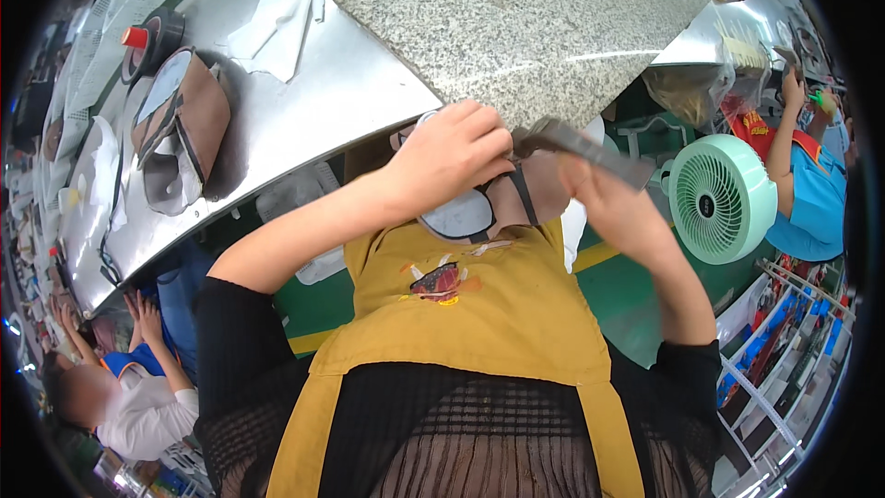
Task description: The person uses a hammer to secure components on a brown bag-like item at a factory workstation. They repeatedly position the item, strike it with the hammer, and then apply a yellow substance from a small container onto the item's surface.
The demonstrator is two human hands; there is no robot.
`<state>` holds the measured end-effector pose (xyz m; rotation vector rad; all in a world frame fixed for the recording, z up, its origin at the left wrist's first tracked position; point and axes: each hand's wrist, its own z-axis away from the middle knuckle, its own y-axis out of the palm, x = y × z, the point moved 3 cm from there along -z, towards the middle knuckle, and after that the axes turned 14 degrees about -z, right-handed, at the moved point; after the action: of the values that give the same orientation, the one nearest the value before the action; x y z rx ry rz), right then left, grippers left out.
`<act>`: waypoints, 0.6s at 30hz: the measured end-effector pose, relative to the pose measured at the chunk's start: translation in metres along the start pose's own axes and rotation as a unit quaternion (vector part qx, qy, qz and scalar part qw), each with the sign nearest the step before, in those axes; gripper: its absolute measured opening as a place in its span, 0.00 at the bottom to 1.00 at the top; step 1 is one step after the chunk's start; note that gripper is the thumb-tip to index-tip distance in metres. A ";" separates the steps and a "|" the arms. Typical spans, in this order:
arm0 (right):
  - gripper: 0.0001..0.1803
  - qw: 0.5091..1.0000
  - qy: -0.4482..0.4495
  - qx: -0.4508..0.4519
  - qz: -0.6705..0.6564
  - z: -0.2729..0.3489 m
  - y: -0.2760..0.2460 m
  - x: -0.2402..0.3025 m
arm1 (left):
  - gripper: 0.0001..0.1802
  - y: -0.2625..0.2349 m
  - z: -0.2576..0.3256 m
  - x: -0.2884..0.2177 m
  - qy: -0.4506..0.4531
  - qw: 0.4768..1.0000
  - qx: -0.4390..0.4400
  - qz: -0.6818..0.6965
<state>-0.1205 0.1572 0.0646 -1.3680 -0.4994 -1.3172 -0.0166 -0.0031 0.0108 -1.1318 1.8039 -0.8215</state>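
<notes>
In front of my apron lies a pinkish-brown leather-like piece [547,192] with a dark strip across it and a pale oval patch [458,216]. It looks like part of a bag. My left hand [452,152] is closed on its far edge, fingers bent and knuckles up. Closed round a dark, bar-shaped tool [595,153] is my right hand [616,212], just right of the piece. Motion blurs the tool, so its exact kind cannot be made out. Its left end is close to my left fingers, above the piece.
Ahead is a speckled stone slab [516,28] beside a metal table [359,74]. A similar brown bag part [198,115], a black tape roll [166,37] and a white cloth [281,28] lie left. A green fan [722,200] stands right. Co-workers sit on both sides.
</notes>
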 end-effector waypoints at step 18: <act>0.16 0.807 -0.241 -0.332 0.425 -0.041 -0.078 -0.057 | 0.11 -0.084 0.034 -0.029 -0.065 0.961 0.253 0.093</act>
<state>-0.2210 0.1652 0.0364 -2.1739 0.3148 -0.3599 0.0522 -0.0118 0.0762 -0.6573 1.4484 -0.9960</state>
